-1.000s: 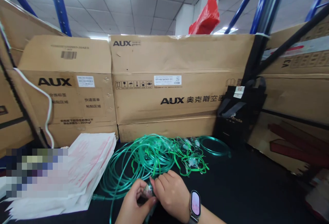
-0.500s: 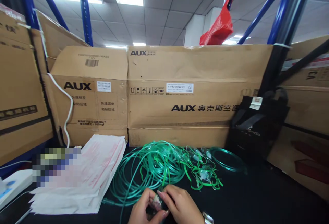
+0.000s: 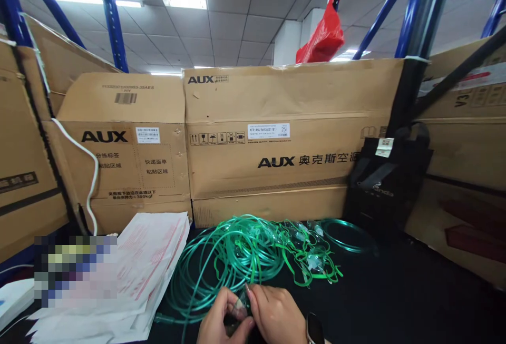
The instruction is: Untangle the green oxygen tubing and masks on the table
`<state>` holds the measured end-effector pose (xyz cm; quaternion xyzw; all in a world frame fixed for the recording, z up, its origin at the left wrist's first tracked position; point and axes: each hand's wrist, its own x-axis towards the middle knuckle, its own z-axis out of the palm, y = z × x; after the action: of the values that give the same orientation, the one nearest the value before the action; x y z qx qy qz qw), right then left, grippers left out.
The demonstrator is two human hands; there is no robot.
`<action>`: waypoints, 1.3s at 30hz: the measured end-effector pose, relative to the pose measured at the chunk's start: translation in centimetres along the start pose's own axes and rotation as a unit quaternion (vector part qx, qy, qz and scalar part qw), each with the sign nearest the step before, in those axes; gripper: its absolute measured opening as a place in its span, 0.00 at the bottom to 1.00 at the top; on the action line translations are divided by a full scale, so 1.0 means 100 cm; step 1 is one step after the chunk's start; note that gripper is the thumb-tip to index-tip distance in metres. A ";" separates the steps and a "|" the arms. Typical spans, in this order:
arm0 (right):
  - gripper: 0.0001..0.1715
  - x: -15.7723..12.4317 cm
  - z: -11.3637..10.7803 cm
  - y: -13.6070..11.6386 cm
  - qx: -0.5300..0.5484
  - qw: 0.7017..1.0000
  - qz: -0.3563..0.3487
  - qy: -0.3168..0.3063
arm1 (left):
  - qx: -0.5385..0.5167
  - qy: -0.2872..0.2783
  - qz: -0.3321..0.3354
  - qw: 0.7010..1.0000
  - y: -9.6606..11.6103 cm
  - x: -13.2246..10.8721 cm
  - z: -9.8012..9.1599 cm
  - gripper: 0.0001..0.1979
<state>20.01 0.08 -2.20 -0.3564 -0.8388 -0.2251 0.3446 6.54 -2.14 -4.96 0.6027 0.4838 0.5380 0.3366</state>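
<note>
Pinching one small clear plastic piece [image 3: 239, 309] between them, the left hand [image 3: 215, 324] and right hand [image 3: 275, 314] meet fingertip to fingertip at the near edge of the green tubing pile [image 3: 233, 257], with a strand of tubing running down to the piece. Left of the pile: a stack of white paper pouches [image 3: 152, 259], touching its coils; behind it: two AUX cartons [image 3: 276, 144] walling off the back of the black tabletop [image 3: 395, 302]. Right of and behind the pile: a black bag [image 3: 385, 186] leaning on the racking; high above it: a red plastic bag [image 3: 322, 38].
</note>
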 end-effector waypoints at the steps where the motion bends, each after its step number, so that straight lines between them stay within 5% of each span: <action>1: 0.26 0.001 -0.001 -0.001 -0.005 1.000 0.007 -0.003 | 0.004 0.006 0.006 1.000 0.001 0.000 0.000 0.08; 10: 0.27 0.005 -0.013 -0.007 0.014 0.998 0.048 -0.042 | -0.030 0.021 -0.010 0.999 0.017 -0.002 0.001 0.08; 20: 0.26 0.005 -0.024 -0.008 0.181 0.969 0.131 -0.108 | -0.081 0.004 -0.039 0.996 0.029 -0.005 -0.002 0.11; 23: 0.23 0.007 -0.027 -0.001 0.287 0.928 0.170 -0.163 | -0.112 -0.019 -0.052 0.992 0.027 -0.005 -0.005 0.11; 26: 0.21 0.007 -0.025 0.009 0.452 0.835 0.235 -0.210 | -0.197 -0.068 -0.058 0.976 0.028 -0.002 -0.011 0.12; 30: 0.26 0.006 -0.020 0.016 0.583 0.719 0.328 -0.186 | -0.304 -0.165 -0.082 0.935 0.037 0.006 -0.021 0.13; 36: 0.19 0.011 -0.024 0.018 0.590 0.739 0.293 -0.141 | -0.376 -0.148 -0.159 0.901 0.040 0.011 -0.026 0.11; 39: 0.16 0.010 -0.023 0.021 0.627 0.704 0.295 -0.158 | -0.413 -0.133 -0.195 0.880 0.039 0.010 -0.026 0.10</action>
<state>22.08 0.48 0.36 -0.3171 -0.6807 0.5253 0.4001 4.80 -2.73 -0.51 0.3685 0.2761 0.5273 0.7141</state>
